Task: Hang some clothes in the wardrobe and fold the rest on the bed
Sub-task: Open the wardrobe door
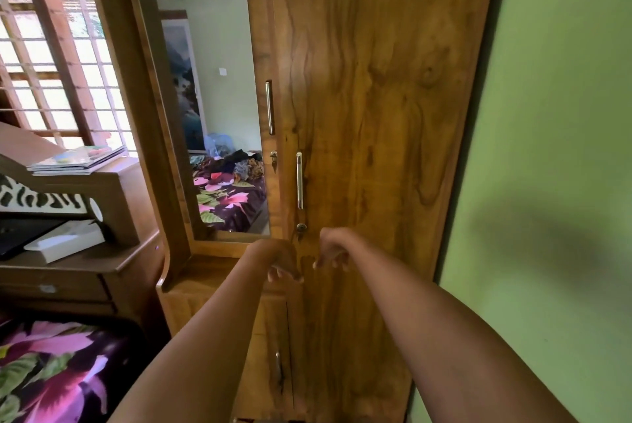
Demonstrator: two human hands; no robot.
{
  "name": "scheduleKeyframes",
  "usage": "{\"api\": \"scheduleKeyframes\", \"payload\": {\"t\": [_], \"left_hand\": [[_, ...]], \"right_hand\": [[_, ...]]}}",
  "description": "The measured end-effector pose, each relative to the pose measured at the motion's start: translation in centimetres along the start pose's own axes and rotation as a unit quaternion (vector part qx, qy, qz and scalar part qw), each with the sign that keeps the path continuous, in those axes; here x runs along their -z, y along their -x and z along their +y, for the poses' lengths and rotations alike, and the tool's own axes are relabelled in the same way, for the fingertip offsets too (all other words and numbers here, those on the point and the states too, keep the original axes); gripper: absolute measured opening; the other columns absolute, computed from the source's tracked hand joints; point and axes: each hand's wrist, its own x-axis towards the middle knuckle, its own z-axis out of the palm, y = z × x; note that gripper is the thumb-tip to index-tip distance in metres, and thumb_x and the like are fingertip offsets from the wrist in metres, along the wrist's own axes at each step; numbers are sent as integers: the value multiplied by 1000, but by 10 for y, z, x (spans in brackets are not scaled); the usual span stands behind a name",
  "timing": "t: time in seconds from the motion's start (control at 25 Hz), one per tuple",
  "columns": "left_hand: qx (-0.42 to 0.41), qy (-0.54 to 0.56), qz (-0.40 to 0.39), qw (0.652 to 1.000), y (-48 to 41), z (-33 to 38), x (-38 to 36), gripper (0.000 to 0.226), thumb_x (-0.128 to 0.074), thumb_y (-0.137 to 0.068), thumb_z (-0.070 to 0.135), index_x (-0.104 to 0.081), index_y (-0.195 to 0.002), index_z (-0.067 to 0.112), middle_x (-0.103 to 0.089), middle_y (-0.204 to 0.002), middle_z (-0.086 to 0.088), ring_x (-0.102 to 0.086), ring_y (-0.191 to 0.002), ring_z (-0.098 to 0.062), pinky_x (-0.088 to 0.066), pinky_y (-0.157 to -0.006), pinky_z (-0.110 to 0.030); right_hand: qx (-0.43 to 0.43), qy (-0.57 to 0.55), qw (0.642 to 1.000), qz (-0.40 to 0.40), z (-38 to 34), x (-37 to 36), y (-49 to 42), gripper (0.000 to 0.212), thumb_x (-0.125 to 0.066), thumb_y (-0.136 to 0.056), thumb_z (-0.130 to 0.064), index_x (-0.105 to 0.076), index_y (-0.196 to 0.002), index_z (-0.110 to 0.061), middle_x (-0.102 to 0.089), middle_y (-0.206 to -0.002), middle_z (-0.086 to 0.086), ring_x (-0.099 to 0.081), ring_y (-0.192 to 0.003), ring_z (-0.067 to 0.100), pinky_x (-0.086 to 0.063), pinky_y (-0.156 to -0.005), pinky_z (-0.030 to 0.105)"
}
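- Wardrobe [376, 114] doors shut; opening step.
- left hand [281, 260], right hand [332, 251] below door handle [299, 180], fingers loosely curled, empty.
- Next: grip door handle, pull.

Two hands [278, 260] [333, 248], one wardrobe [376, 80], three handles [269, 108] [299, 180] [278, 368] (one low), one mirror [212, 46].

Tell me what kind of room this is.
Most likely a bedroom. A tall wooden wardrobe stands ahead with its doors closed, a bed with a floral sheet shows at lower left, and the mirror reflects clothes heaped on a bed.
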Motion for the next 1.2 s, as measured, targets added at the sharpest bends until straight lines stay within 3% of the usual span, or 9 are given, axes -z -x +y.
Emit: {"api": "scheduleKeyframes", "payload": {"t": [0.16,0.24,0.32,0.4,0.52,0.68,0.8,1.0,1.2], "left_hand": [[-7,32,54,998,-53,-23,30,43,-63,-89,23,-48,-128,13,-56,-126,-7,-60,-108,-22,-49,-57,-19],[-15,39,96,995,-76,-32,48,42,-65,-87,21,-52,-126,13,-55,-127,-7,-59,-110,-22,-54,-73,-24],[-29,55,175,983,-96,-38,65,37,-65,-87,21,-56,-121,11,-59,-121,-6,-58,-108,-20,-48,-88,-28],[-70,152,265,949,-109,-39,73,28,-61,-90,18,-56,-116,9,-61,-113,-6,-57,-97,-13,-46,-84,-24],[-99,287,341,890,-130,-40,72,37,-58,-92,18,-48,-125,7,-59,-116,-5,-56,-99,-15,-47,-84,-26],[-134,356,350,856,-159,-40,67,49,-53,-94,13,-34,-139,8,-53,-131,-11,-53,-119,-25,-45,-90,-28],[-126,386,382,830,-169,-36,67,45,-52,-94,10,-36,-136,6,-55,-128,-13,-55,-117,-26,-45,-86,-25],[-132,383,382,830,-175,-38,66,43,-52,-95,12,-37,-135,7,-58,-123,-11,-57,-112,-25,-45,-82,-24],[-137,395,376,827,-163,-33,57,46,-49,-96,14,-34,-139,7,-57,-126,-11,-56,-114,-25,-44,-86,-27]], "right_hand": [[27,-53,992,109,-11,23,-56,36,-62,-91,-17,-48,-123,-4,-54,-125,13,-57,-106,26,-44,-71,29],[29,-116,979,167,-20,33,-81,34,-60,-93,-20,-49,-122,-7,-53,-126,12,-56,-111,24,-45,-79,29],[36,-205,953,222,-32,41,-106,38,-54,-96,-23,-43,-130,-9,-48,-131,11,-52,-118,25,-45,-87,31],[42,-247,923,292,-42,42,-129,43,-47,-99,-29,-38,-137,-11,-48,-133,12,-51,-120,26,-45,-90,34],[53,-209,884,415,-51,31,-154,42,-36,-101,-38,-42,-134,-13,-58,-122,10,-59,-107,23,-52,-82,33],[57,-215,838,498,-51,17,-172,40,-33,-102,-37,-53,-124,-10,-67,-102,11,-66,-89,26,-49,-66,30],[72,-222,815,530,-52,13,-179,38,-36,-99,-34,-59,-114,-7,-69,-84,11,-68,-72,26,-45,-55,26],[43,-185,866,463,-50,18,-175,38,-29,-102,-35,-47,-128,-13,-67,-100,6,-66,-86,19,-43,-61,23],[35,-209,873,439,-51,20,-159,33,-33,-102,-34,-48,-123,-13,-67,-96,8,-66,-79,19,-54,-63,30]]}}
